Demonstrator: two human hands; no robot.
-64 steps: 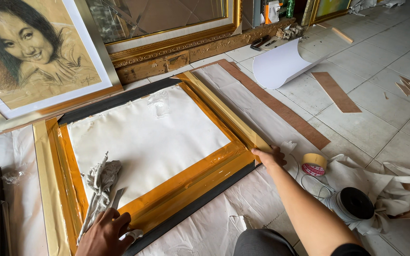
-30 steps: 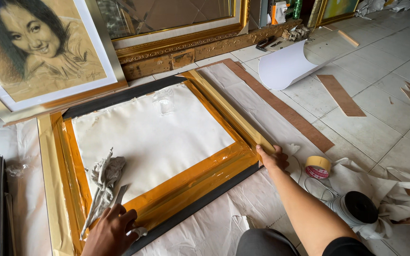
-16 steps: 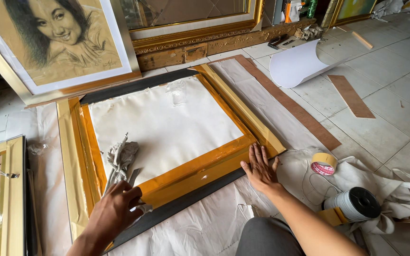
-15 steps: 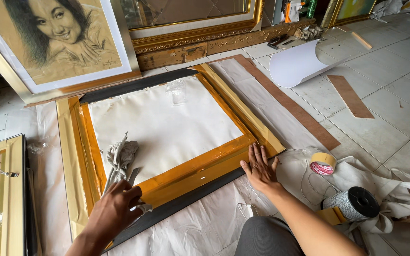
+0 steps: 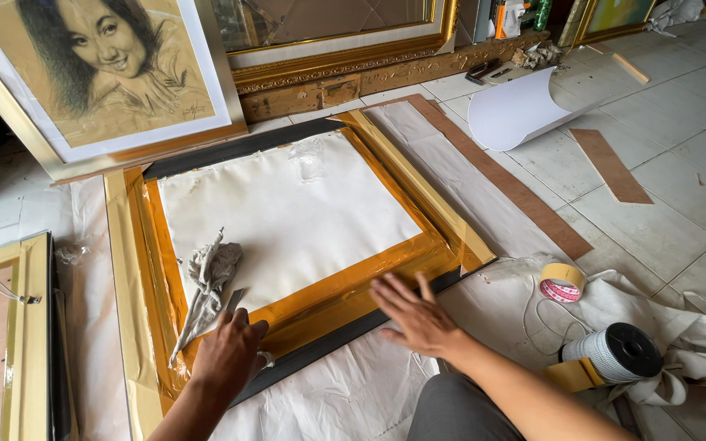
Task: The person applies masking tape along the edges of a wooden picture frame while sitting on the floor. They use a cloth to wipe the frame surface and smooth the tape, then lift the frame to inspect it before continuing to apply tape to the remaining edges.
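Pressing down at the lower left of the frame, the left hand point(image 5: 229, 353) closes its fingers over a small metal blade point(image 5: 235, 300) whose tip pokes out above the knuckles, on the taped bottom edge of the picture frame point(image 5: 451, 233). Just above it a crumpled grey rag point(image 5: 208, 273) lies on the white backing sheet point(image 5: 296, 216). The right hand point(image 5: 418, 317), at lower centre, lies flat with fingers spread, holding nothing, on the frame's lower right corner. Orange-brown tape borders the sheet all round. At lower right, a roll of tape point(image 5: 561, 282) and a larger white roll point(image 5: 617, 354) rest near white cloth on the floor. A framed portrait drawing point(image 5: 100, 69) leans at upper left.
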